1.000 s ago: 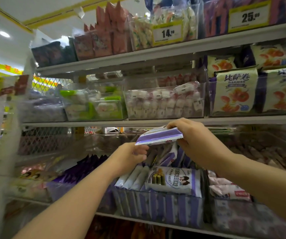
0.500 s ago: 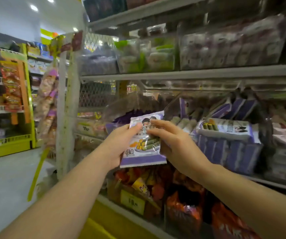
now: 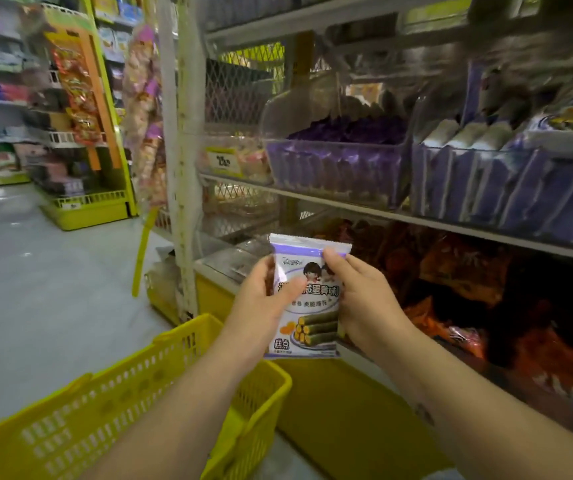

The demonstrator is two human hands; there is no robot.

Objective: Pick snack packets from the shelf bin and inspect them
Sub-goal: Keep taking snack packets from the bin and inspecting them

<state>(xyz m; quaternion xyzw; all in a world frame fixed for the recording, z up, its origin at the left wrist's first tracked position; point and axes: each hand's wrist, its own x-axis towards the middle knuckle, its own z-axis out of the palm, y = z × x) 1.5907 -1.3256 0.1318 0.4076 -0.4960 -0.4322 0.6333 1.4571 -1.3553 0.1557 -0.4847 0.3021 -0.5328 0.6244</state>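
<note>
Head view, centre: your left hand [image 3: 264,301] and right hand [image 3: 364,303] pinch the seaweed-roll packet [image 3: 312,308] by its sides; probably light, slick, crushable.

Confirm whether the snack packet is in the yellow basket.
No, the left hand and right hand hold the snack packet outside the yellow basket.

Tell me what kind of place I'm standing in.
Probably a shop's snack aisle: stocked clear bins on a shelf, a price tag, a yellow shopping basket. Left hand and right hand hold a snack packet.
</note>
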